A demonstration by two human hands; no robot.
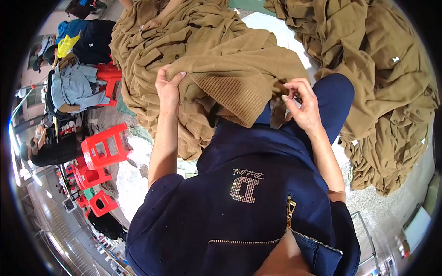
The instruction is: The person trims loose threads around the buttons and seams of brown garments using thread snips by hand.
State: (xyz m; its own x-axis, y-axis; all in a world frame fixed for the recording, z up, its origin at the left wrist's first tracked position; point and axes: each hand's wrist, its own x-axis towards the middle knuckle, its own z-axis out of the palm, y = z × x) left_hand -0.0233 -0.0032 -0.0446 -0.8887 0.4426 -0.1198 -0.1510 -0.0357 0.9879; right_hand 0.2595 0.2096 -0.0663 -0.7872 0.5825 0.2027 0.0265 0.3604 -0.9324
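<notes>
A brown knitted garment (239,69) is spread over my lap, with a wide ribbed band (232,99) folded across its front. At its left edge my left hand (168,88) pinches the cloth between thumb and fingers. My right hand (301,105) is at the garment's right side, above my thigh. Its fingers are curled in toward the thumb, and whatever small thing may be between them cannot be made out. Dark blue clothing covers my lap beneath the garment.
Heaped brown garments (147,60) lie ahead and to the left; another person's hand (154,23) rests on them. A second brown pile (363,92) is at the right. Red plastic stools (106,146) stand at the left, near people in grey and dark clothes.
</notes>
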